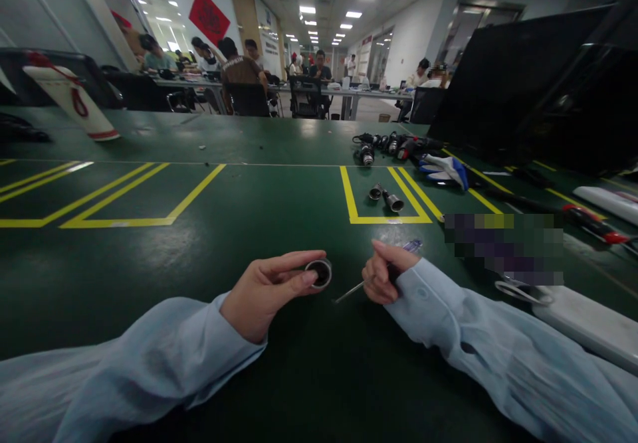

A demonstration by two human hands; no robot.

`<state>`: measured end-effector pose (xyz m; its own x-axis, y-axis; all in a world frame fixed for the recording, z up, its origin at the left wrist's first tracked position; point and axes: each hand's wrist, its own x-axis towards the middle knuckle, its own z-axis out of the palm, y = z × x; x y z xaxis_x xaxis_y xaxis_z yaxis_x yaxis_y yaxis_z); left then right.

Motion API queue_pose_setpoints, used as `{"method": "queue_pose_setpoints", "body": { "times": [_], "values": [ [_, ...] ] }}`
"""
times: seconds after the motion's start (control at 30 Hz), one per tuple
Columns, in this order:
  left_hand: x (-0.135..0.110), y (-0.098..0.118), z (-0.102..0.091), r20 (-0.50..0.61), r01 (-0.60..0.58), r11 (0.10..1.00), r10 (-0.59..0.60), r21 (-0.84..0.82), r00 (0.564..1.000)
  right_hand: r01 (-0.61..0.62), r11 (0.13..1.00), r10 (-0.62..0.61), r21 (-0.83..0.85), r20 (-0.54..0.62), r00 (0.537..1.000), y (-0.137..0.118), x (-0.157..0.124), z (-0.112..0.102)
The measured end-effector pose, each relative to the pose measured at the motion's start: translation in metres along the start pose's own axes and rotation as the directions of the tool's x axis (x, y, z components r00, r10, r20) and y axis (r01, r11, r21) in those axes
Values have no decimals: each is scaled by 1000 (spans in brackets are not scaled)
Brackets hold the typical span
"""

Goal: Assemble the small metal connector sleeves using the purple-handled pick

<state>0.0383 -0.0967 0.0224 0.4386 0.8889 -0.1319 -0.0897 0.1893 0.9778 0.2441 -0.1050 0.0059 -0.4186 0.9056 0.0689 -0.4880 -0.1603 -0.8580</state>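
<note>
My left hand [269, 290] pinches a round metal connector shell [319, 273] between thumb and fingers, its dark hollow end turned toward me. To the right of it, my right hand [386, 271] is closed around a screwdriver [353, 291]. The thin shaft points down and left, its tip a little below and right of the shell and apart from it. A clear purplish handle end [413, 246] sticks out behind the hand. Beyond the hands, two similar metal connector parts [393, 202] lie inside a yellow taped box on the green table [279, 197].
Black connectors with cables [367, 155] and a blue-and-white glove [443, 169] lie at the back right. A red-and-black handled tool [595, 224] and a white case [588, 323] sit at right. A white bottle [74, 101] stands back left; a dark monitor [508, 78] rises at right.
</note>
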Motion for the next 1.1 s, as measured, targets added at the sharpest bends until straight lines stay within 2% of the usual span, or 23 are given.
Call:
{"method": "queue_pose_setpoints", "body": {
  "times": [0.03,0.1,0.17,0.2,0.3,0.37,0.47,0.6,0.83,1.1],
  "values": [
    [0,0,0,-5,-2,1000,2,19,1000,43,998,-43,-37,5,999,-4,-2,3],
    [0,1,0,-23,-12,999,13,46,1000,136,973,-153,-185,-80,985,-12,-9,12],
    [-1,1,1,-46,-26,998,29,60,999,203,894,-272,-398,-123,954,-17,-17,23],
    [-1,1,2,-56,-35,997,39,68,998,240,828,-336,-507,-106,936,-18,-20,28],
    [-1,1,3,-73,-76,992,84,100,994,391,531,-505,-752,89,859,-14,-25,39],
    [-1,0,4,-77,-98,988,107,116,991,481,340,-554,-809,241,797,-9,-25,42],
    [-2,1,5,-88,-102,986,114,130,990,550,172,-550,-817,383,742,-3,-23,42],
    [-3,1,7,-102,-103,986,117,129,988,588,74,-529,-805,468,708,-1,-22,40],
    [-4,1,12,-126,-105,990,116,93,985,580,-46,-505,-813,520,689,2,-20,41],
    [-3,-1,15,-191,-146,977,175,154,966,585,-112,-486,-803,558,673,7,-21,45]
  ]
}}
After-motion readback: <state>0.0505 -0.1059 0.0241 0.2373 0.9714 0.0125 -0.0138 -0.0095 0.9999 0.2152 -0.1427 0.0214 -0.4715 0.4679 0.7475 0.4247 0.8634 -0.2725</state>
